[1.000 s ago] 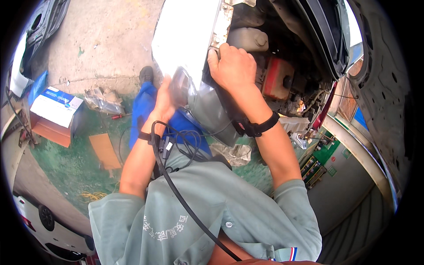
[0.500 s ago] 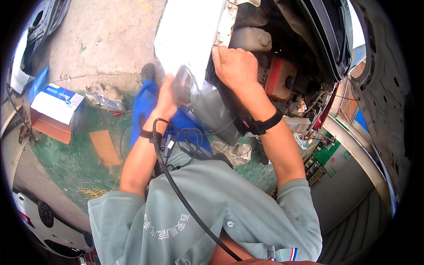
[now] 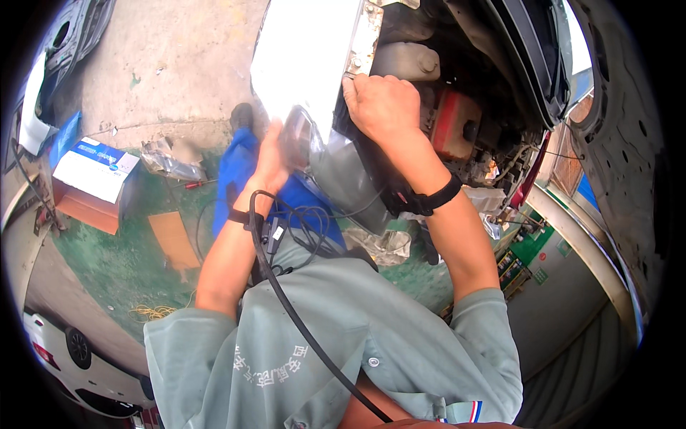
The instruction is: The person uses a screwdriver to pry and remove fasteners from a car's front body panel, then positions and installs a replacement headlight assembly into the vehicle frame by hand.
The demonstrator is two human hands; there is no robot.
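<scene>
A car headlight with a clear and grey lens sits at the corner of a white fender. My left hand lies along the lens's outer side, its thumb side up and its fingers partly hidden and blurred against it. At the headlight's inner, rear edge my right hand is closed, knuckles up. Its thumb presses by the fender's bolted metal edge, and its curled fingertips are out of sight. Black housing shows below that hand.
The open engine bay holds a pale plastic reservoir and a red-topped battery. A raised hood stands at right. A black cable crosses my shirt. On the floor lie an open carton, cardboard and plastic wrapping.
Both hands keep their places on the headlight. The whole view has shifted very slightly.
</scene>
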